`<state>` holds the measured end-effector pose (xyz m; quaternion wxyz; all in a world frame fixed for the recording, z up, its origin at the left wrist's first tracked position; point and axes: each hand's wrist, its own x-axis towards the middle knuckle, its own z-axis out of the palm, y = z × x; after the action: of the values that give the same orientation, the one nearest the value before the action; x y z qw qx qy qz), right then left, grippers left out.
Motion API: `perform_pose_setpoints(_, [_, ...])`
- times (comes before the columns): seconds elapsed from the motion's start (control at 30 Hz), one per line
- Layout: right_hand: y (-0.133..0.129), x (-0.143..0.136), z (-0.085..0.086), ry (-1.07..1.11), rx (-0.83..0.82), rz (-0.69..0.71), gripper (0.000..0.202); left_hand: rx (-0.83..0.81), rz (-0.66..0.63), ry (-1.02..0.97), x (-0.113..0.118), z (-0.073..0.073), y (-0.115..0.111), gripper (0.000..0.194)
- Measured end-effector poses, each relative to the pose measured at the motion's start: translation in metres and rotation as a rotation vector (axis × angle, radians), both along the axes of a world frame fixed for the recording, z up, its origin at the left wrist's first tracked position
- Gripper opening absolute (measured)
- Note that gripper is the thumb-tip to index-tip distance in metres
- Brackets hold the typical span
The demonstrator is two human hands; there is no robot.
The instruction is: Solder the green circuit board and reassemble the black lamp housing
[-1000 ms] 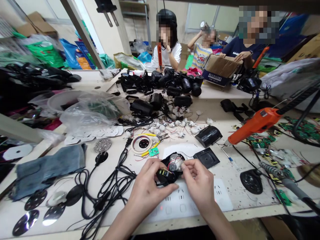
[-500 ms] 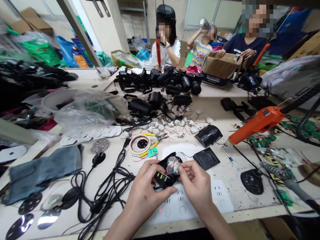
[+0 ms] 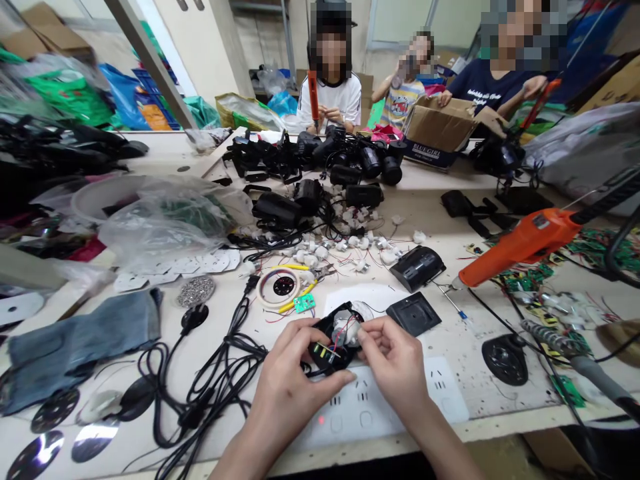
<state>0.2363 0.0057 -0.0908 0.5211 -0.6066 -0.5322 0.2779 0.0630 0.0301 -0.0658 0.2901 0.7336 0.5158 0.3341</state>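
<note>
Black housing [image 3: 327, 327], long axis near left to far right, is grasped at left by the left hand [image 3: 295, 377]; its motor [image 3: 346, 325] lies nearer the right hand [image 3: 395, 357], touching it (pinch: cannot tell).

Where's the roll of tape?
In the head view, the roll of tape lies left of centre, beyond the left hand, with a small green circuit board by its right edge.

At lower centre, the open housing [image 3: 343, 361] is showing black; at right, the electric screwdriver [image 3: 525, 247] is showing orange; at upper right, a shirt [image 3: 401, 100] is displaying yellow-and-grey stripes.
</note>
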Motion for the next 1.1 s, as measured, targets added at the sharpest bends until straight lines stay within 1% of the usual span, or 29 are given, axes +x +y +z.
perform_pose_setpoints(0.1, [0.000, 0.002, 0.001, 0.083, -0.020, -0.011, 0.015, -0.008, -0.014, -0.008, 0.002, 0.005, 0.002, 0.034])
perform_pose_setpoints(0.27, [0.003, 0.002, 0.009, 0.130, 0.004, -0.094, 0.018, -0.016, -0.014, 0.030, 0.005, 0.012, 0.006, 0.033])
perform_pose_setpoints(0.37, [0.007, 0.001, 0.012, 0.269, -0.076, -0.132, 0.024, -0.044, -0.028, 0.045, 0.005, 0.017, 0.009, 0.032])
perform_pose_setpoints(0.47, [0.011, -0.001, 0.014, 0.381, -0.165, -0.142, 0.028, -0.057, -0.032, 0.053, 0.005, 0.018, 0.011, 0.030])
perform_pose_setpoints(0.6, [0.012, -0.002, 0.016, 0.376, -0.168, -0.155, 0.028, -0.052, -0.032, 0.046, 0.002, 0.014, 0.010, 0.030])
perform_pose_setpoints(0.73, [0.010, -0.003, 0.017, 0.329, -0.151, -0.183, 0.026, -0.083, -0.042, 0.029, -0.001, 0.009, 0.009, 0.030])
perform_pose_setpoints(0.87, [0.012, -0.002, 0.018, 0.339, -0.169, -0.185, 0.027, -0.116, -0.036, 0.041, 0.000, 0.011, 0.012, 0.033])
perform_pose_setpoints(1.1, [0.019, -0.001, 0.018, 0.360, -0.186, -0.154, 0.026, -0.101, -0.032, 0.054, 0.002, 0.014, 0.017, 0.033])
